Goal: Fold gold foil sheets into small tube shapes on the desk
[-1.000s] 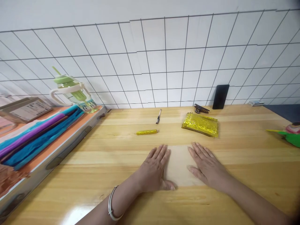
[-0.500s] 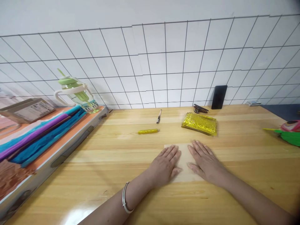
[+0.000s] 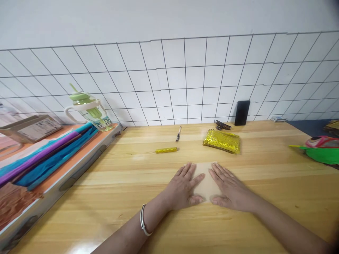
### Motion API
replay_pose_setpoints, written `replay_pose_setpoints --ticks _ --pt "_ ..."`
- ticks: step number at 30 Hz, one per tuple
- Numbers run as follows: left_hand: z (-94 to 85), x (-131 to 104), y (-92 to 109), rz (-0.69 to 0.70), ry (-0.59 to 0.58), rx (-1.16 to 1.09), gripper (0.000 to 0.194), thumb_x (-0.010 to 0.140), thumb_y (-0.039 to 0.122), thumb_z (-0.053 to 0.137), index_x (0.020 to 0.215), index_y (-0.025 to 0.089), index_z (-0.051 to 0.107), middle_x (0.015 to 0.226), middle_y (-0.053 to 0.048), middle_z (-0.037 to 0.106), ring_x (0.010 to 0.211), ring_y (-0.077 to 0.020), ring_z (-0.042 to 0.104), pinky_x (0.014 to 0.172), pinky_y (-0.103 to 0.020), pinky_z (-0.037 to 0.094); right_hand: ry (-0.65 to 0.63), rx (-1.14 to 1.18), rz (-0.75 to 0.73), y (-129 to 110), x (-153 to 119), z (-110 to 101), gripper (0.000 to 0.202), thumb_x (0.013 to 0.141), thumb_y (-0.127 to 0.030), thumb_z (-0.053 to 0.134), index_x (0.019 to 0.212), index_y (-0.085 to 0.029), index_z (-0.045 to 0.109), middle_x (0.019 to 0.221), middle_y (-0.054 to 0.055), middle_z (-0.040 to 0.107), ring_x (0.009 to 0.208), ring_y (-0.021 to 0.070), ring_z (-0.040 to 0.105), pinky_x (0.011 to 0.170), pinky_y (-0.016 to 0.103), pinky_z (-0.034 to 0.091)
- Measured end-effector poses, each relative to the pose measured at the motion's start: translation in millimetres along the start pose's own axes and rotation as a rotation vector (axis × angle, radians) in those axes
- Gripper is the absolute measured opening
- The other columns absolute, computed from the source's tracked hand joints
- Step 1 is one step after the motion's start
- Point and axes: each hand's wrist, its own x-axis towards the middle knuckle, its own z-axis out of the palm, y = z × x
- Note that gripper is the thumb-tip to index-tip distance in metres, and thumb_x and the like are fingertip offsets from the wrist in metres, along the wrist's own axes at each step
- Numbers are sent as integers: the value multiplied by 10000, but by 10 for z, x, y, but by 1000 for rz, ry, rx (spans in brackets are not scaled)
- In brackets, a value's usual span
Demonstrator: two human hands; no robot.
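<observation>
A thin, pale, nearly see-through sheet [image 3: 205, 183] lies flat on the wooden table [image 3: 127, 197]. My left hand [image 3: 184, 186] rests palm down over its left edge, fingers stretched and thumb out to the side. On the opposite edge lies my right hand [image 3: 229, 187], also flat with its fingers extended. The strip of sheet between the hands is visible; the palms hide its sides. Beyond the hands are a short gold foil roll [image 3: 166, 150] and a stack of shiny gold foil pieces [image 3: 221, 141].
A pen [image 3: 178, 134], a black hair clip [image 3: 222, 125] and a black phone-like slab [image 3: 242, 113] are near the tiled wall. At left, a raised board holds coloured crepe paper [image 3: 58, 155], a cardboard box [image 3: 31, 128] and a green-lidded bottle [image 3: 88, 111]. A green and pink item [image 3: 321, 153] lies at right.
My left thumb and index finger have spread wider apart. My right hand has shifted slightly on the sheet, its thumb lower. The camera view has tilted and turned a little.
</observation>
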Motion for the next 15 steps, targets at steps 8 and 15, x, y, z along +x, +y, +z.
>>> replay_pose_setpoints --ticks 8,15 --pt "-60 -81 -19 -48 -38 -18 907 733 797 394 1444 251 253 1524 -161 116 1380 -392 122 1081 -533 180 -47 39 -31 199 -124 -84 1044 717 -701 542 1478 -203 29 1534 113 36 1391 309 114 1105 465 224" --pt "-102 -80 -47 -35 -48 -39 960 705 820 398 1448 234 240 1526 -167 86 1381 -392 114 1084 -526 176 -54 -11 -57 172 -215 -254 969 716 -508 625 1478 -264 80 1538 44 80 1392 265 148 1079 432 298"
